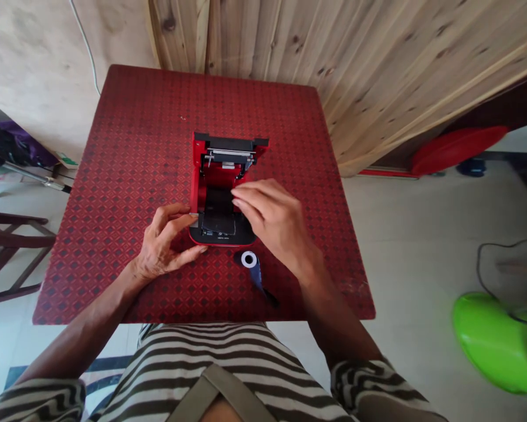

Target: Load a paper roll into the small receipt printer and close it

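A small red and black machine that looks like a label printer (221, 239) stands on the table with its hinged lid (230, 143) raised. A sheet of dark film (219, 202) lies across its open bay. My left hand (164, 240) grips the machine's front left corner, the index finger on top and the thumb against the front edge. Over the right side of the bay, my right hand (267, 217) is closed, its thumb and fingertips pinched by the film's edge. What is between those fingertips is hidden. In front of the machine lies a dark blue ribbon roll (249, 259) with a white core and a loose tail.
The table (135, 117) has a red patterned cover and stands by a wooden plank wall (263, 41). A dark wooden chair (12, 246) is at the left. On the floor at the right are a bright green plastic object (496, 346) and a cable.
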`<action>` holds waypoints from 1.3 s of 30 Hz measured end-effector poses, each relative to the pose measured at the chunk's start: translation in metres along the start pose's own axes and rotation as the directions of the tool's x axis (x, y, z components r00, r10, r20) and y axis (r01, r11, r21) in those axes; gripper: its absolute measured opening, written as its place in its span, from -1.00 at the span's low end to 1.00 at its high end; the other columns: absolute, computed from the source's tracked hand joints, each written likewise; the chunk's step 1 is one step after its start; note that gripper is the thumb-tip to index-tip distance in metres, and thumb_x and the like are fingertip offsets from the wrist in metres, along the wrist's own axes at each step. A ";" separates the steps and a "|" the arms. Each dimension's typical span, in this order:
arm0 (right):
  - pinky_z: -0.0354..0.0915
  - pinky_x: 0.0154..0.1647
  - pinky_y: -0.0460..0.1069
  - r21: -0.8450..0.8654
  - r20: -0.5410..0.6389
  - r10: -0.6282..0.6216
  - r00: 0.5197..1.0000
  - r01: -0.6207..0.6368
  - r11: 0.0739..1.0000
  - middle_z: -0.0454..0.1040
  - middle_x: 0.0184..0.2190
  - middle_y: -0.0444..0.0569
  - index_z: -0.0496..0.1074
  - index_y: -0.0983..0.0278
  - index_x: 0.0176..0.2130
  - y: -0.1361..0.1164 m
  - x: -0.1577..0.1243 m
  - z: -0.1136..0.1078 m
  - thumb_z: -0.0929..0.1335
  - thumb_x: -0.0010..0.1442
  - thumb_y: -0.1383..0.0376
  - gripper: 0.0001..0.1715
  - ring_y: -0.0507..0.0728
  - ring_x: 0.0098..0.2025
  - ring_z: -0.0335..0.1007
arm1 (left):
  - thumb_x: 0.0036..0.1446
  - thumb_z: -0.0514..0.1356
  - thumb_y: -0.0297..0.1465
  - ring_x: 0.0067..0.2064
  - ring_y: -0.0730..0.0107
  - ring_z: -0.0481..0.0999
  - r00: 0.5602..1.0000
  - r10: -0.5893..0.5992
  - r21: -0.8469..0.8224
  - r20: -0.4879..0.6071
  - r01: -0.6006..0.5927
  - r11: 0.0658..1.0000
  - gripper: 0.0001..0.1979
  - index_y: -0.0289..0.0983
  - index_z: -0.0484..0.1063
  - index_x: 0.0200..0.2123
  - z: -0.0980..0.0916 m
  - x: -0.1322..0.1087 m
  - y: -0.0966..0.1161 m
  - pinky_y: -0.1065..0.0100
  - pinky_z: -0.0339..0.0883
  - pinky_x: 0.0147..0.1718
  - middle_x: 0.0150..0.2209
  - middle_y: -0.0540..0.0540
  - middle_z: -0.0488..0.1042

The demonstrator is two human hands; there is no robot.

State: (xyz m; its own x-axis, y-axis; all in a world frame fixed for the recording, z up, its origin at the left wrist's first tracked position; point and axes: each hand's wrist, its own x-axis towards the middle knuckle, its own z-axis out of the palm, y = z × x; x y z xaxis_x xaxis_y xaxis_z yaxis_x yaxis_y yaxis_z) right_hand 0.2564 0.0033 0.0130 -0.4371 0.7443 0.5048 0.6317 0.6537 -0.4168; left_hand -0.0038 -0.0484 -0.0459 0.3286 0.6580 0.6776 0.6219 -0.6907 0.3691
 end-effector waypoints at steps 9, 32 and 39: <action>0.43 -0.21 0.12 -0.328 0.437 0.065 0.897 0.091 0.940 0.68 -0.23 0.15 0.62 0.29 -0.19 0.001 0.055 0.047 0.36 0.33 0.54 -0.75 0.25 -0.23 0.59 | 0.28 0.38 -0.13 0.12 0.14 0.60 1.000 -0.001 -0.002 0.005 0.001 1.000 -0.35 -0.18 0.32 0.34 0.001 -0.003 0.000 0.17 0.65 0.06 0.08 -0.23 0.52; 0.47 -0.15 0.07 0.387 -0.142 0.578 0.804 -0.492 0.780 0.64 -0.23 -0.09 0.47 0.18 -0.17 0.100 -0.038 -0.003 0.50 0.14 0.12 -0.70 0.13 -0.21 0.57 | 0.27 0.38 -0.07 0.12 0.12 0.60 1.000 -0.007 0.045 -0.022 0.008 0.999 -0.39 -0.18 0.37 0.26 0.003 -0.001 0.000 0.11 0.61 0.09 0.09 -0.23 0.52; 0.48 -0.09 0.12 0.387 -0.094 0.608 0.789 -0.533 0.752 0.65 -0.20 -0.06 0.48 0.18 -0.15 0.099 -0.052 0.021 0.48 0.14 0.11 -0.69 0.15 -0.20 0.58 | 0.25 0.39 -0.09 0.09 0.10 0.61 1.000 -0.001 0.041 -0.024 0.002 0.999 -0.38 -0.17 0.36 0.28 0.003 0.001 -0.002 0.09 0.62 0.06 0.06 -0.21 0.54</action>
State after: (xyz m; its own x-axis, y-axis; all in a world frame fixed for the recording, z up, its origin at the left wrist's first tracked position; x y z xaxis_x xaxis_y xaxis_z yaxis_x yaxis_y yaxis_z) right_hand 0.3279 0.0327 -0.0706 0.0989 0.9714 0.2158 0.4608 0.1475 -0.8752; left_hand -0.0029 -0.0453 -0.0482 0.3110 0.6509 0.6925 0.6510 -0.6768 0.3438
